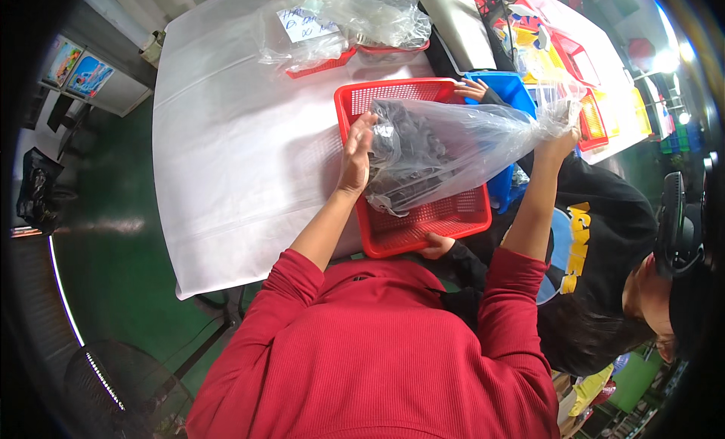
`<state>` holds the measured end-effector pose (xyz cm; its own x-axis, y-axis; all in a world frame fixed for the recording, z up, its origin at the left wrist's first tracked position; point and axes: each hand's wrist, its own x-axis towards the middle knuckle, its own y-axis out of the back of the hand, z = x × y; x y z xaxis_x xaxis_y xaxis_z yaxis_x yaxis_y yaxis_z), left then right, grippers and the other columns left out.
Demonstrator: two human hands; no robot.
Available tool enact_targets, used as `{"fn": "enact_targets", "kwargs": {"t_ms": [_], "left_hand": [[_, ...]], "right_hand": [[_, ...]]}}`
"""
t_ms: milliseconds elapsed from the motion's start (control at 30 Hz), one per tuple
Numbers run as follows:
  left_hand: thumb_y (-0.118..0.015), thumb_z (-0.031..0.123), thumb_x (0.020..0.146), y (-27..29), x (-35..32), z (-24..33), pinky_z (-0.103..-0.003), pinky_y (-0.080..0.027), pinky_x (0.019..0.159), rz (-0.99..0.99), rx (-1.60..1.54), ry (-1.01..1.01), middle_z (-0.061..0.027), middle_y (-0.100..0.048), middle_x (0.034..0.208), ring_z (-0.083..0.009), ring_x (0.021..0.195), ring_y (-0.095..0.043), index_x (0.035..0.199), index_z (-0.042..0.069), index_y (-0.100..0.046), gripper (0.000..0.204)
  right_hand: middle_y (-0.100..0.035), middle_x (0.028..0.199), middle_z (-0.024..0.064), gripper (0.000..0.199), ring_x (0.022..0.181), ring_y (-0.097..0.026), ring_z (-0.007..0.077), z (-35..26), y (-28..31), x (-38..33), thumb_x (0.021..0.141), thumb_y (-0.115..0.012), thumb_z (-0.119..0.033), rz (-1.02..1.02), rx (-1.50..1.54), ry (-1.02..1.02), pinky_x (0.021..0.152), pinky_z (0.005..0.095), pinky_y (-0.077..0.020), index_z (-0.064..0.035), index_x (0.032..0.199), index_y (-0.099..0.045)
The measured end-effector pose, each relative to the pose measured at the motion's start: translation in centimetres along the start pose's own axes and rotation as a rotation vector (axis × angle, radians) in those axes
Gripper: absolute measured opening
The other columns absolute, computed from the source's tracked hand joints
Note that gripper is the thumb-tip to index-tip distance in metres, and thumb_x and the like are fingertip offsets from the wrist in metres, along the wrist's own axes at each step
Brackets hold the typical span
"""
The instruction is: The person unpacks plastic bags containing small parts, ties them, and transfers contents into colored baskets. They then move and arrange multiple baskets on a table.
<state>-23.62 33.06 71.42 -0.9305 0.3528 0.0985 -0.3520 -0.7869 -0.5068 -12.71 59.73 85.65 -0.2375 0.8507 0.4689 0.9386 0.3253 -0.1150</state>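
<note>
A clear plastic bag with dark grey pieces bunched in its left end lies slantwise over a red perforated basket. My right hand is closed around the bag's gathered neck, up and to the right of the basket. Against the bag's filled end rests my left hand, its fingers stretched out and not wrapped round anything. The dark pieces are blurred by the plastic, so their kind is unclear. A co-worker's hands are at the basket, one hand at its far right corner and the other hand at its near rim.
A white-covered table spreads to the left. Behind are red baskets with plastic bags and a handwritten sheet. A blue basket stands to the right. The co-worker in black is close at my right; a fan stands lower left.
</note>
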Motion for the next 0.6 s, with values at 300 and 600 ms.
{"fn": "enact_targets", "kwargs": {"t_ms": [300, 600], "left_hand": [[-0.034, 0.017, 0.096, 1.5, 1.9, 1.1, -0.030, -0.038, 0.092, -0.003, 0.254, -0.135, -0.0096, -0.063, 0.096, -0.0179, 0.099, -0.054, 0.088, 0.002, -0.057, 0.028], [-0.027, 0.021, 0.098, -3.7, -4.0, 8.4, -0.028, -0.044, 0.072, -0.151, 0.503, -0.035, -0.0063, -0.051, 0.070, -0.0152, 0.071, -0.054, 0.081, 0.003, -0.045, 0.030]], "right_hand": [[-0.051, 0.065, 0.0001, 0.025, 0.055, -0.047, 0.0072, 2.2, 2.2, -0.9, 0.091, -0.046, -0.019, -0.044, -0.073, -0.005, 0.050, 0.0211, -0.0393, 0.0022, 0.089, -0.058], [-0.058, 0.072, 0.0040, 0.020, 0.061, -0.055, 0.0152, -0.8, 0.5, 0.3, 0.071, -0.059, 0.000, -0.203, -0.686, 0.454, 0.057, 0.0278, -0.0455, 0.0015, 0.091, -0.059]]}}
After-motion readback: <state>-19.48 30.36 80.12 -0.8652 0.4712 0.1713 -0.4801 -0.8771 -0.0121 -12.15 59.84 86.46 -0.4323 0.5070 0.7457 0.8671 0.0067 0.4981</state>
